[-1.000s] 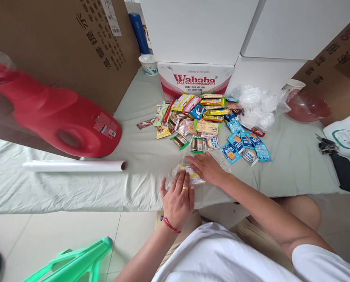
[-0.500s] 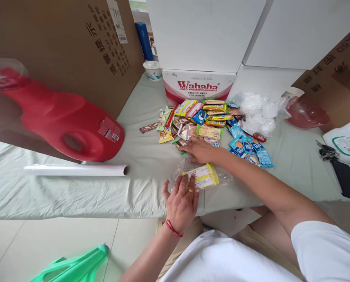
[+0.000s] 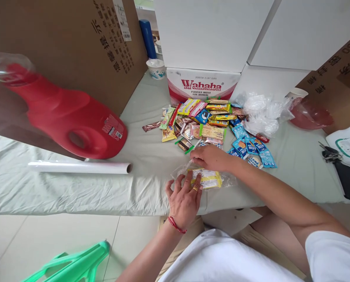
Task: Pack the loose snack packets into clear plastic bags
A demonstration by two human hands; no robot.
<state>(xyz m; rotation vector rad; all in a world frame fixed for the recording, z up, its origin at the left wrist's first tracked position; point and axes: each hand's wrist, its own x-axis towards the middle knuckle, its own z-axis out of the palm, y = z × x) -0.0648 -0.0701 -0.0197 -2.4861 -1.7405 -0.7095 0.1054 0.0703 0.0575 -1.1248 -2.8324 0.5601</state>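
Packet (image 3: 209, 179) and plastic bag (image 3: 229, 181) lay on the table (image 3: 295, 172) before the snack pile (image 3: 206, 117), carton (image 3: 202, 85) stood behind the pile, jug (image 3: 89, 115) and roll (image 3: 81, 167) rested left, bundled bags (image 3: 264, 113) and bowl (image 3: 312, 114) rested right

Yellow packet (image 3: 208, 180) partly hidden, green stool (image 3: 97, 251) cut off

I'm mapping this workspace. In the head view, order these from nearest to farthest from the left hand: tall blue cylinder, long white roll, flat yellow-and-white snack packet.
1. Flat yellow-and-white snack packet: at the fingertips of the left hand.
2. Long white roll: off to the left.
3. Tall blue cylinder: at the back, left of centre.
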